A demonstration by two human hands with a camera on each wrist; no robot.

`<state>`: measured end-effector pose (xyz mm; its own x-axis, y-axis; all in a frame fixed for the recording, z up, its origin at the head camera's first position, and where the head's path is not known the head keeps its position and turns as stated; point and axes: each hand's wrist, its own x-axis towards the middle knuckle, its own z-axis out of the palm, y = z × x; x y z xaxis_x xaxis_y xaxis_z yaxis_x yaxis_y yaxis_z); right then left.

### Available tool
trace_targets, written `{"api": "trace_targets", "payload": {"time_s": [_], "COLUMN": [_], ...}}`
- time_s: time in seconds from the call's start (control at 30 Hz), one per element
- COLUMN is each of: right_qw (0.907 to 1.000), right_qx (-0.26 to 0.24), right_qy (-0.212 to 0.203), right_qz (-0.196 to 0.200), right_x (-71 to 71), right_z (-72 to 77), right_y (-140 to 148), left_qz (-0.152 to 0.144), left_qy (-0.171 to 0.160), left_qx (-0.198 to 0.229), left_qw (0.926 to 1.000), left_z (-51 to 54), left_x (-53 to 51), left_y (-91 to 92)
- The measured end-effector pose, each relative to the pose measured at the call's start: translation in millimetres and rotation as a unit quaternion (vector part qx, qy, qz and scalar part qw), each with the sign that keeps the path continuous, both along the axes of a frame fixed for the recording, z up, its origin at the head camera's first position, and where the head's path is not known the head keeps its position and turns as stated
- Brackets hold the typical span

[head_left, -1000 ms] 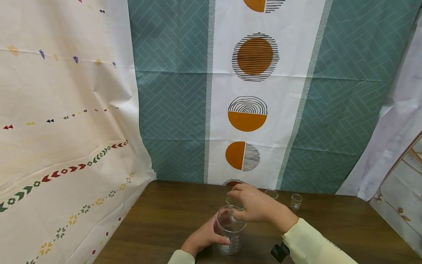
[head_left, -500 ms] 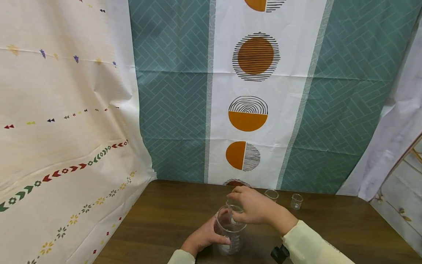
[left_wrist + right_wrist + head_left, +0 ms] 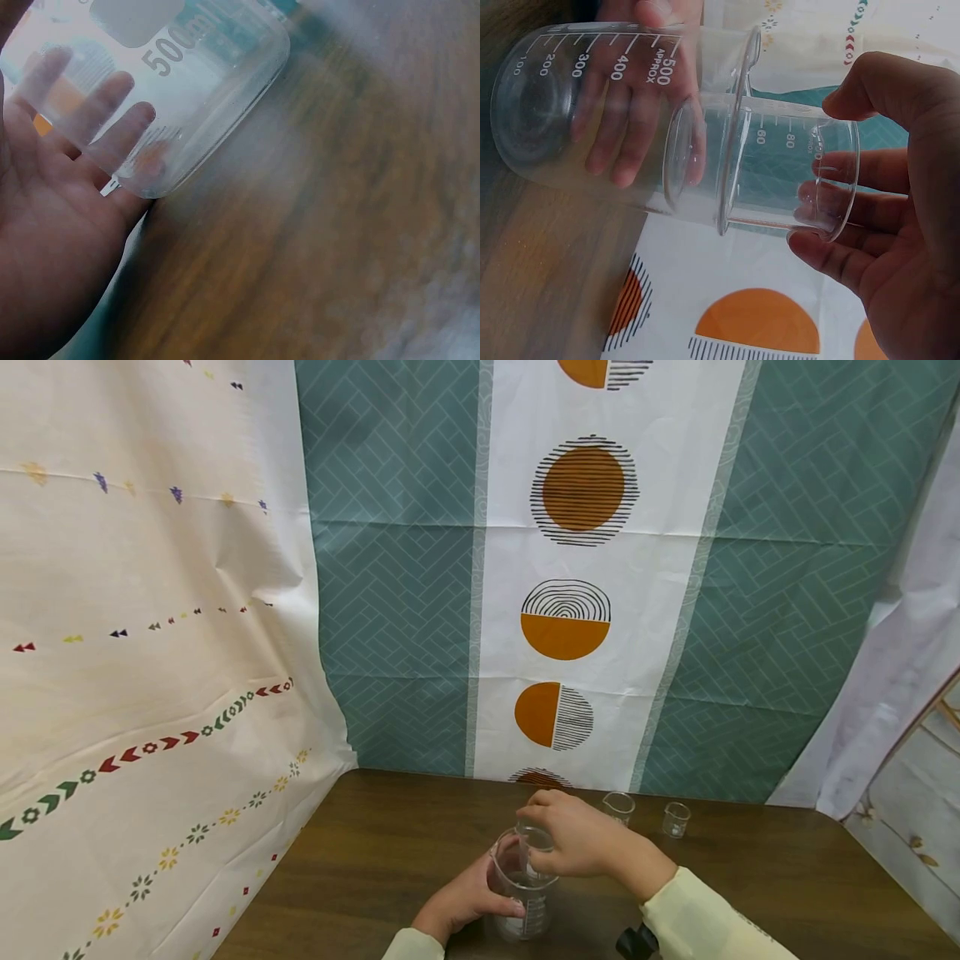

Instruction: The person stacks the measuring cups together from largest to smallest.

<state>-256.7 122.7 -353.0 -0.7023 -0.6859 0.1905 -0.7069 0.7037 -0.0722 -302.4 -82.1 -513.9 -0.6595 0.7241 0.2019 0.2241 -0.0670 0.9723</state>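
A large clear glass beaker, marked 500 ml, stands upright on the wooden table. My left hand grips its side, thumb in front and fingers round the back; in the left wrist view those fingers show through the glass. With thumb and fingertips my right hand holds a smaller graduated beaker near its rim. The base of this smaller beaker is inside the large beaker's mouth, while its upper part sticks out above the rim. Both beakers look empty.
Behind my right hand stands a small beaker, partly hidden by the arm. A smaller one is to its right. The brown table meets a green and white curtain at the back. A black device sits by my right sleeve.
My right hand has moved slightly down, lowering the smaller beaker further into the large one. The left hand keeps its grip in the same place.
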Motion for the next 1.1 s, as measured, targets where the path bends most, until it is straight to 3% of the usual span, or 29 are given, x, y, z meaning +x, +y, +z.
{"api": "trace_targets", "payload": {"time_s": [0.27, 0.6, 1.1], "right_qw": [1.0000, 0.9999, 0.9996], "right_qx": [-0.003, -0.004, -0.011], "right_qy": [-0.002, 0.001, 0.008], "right_qz": [0.004, 0.010, 0.027], "right_x": [0.3, 1.0, -1.8], "right_z": [-3.4, -10.4, -16.7], "right_y": [-1, -3, -3], "left_qz": [0.012, -0.012, -0.013], "left_qy": [-0.008, -0.010, -0.011], "left_qx": [-0.012, 0.001, 0.003], "left_qw": [0.9998, 0.9999, 0.9998], "left_z": [1.1, -0.5, 3.5], "left_x": [2.2, 1.1, 3.5], "left_y": [-0.8, 0.7, -1.1]}}
